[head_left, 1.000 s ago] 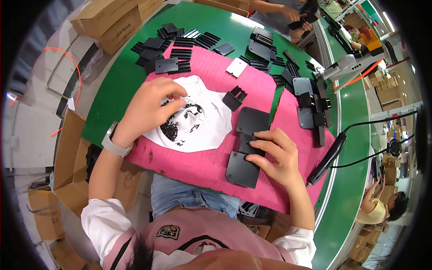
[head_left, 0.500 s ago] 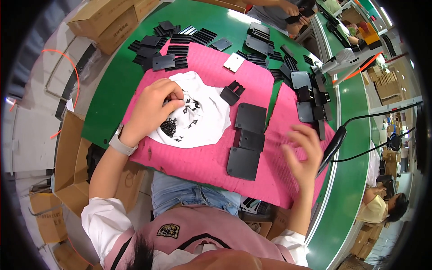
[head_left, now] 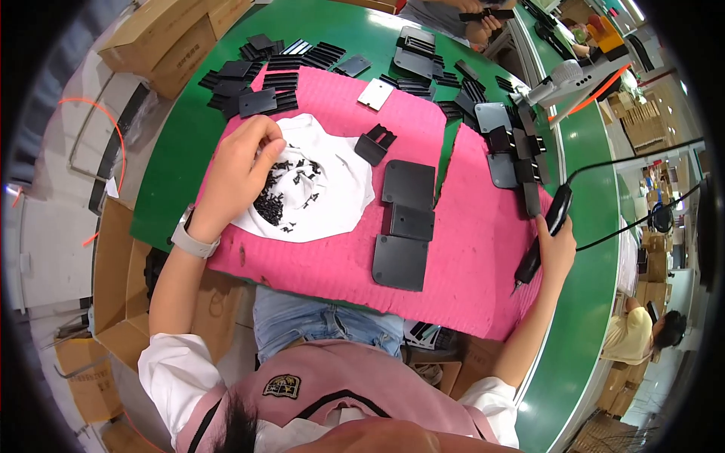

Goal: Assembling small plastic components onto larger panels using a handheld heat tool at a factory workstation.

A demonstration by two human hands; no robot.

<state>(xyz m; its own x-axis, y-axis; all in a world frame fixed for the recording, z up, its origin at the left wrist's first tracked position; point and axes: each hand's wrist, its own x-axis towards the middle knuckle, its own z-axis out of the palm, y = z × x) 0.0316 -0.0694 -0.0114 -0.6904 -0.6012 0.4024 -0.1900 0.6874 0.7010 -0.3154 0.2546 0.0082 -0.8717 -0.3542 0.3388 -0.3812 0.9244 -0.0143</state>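
My left hand (head_left: 240, 170) hovers over the left side of a white cloth (head_left: 332, 200), thumb and fingers pinched together. Whatever may sit in that pinch is too small to make out. Small black screws (head_left: 268, 208) lie heaped and scattered on the cloth. At the right, my right hand (head_left: 557, 249) is wrapped round a black corded electric screwdriver (head_left: 557, 211), its bit pointing down toward me. Between the hands, a black plastic assembly (head_left: 410, 225) of two flat plates joined by a middle block lies on the pink foam mat (head_left: 325, 268). A black bracket (head_left: 374, 143) rests beside the cloth.
Several black plates and slotted parts (head_left: 257, 102) are piled along the far left of the green table (head_left: 170, 170), with more stacks (head_left: 415, 64) at the back. Black parts (head_left: 502, 170) stand at the right. A white plate (head_left: 375, 93) lies on the mat. Another person's hands (head_left: 479, 29) work across the table.
My right hand has gone from open in the air to gripping the electric screwdriver at the right. My left hand has drawn back slightly from the middle of the cloth, still pinched.
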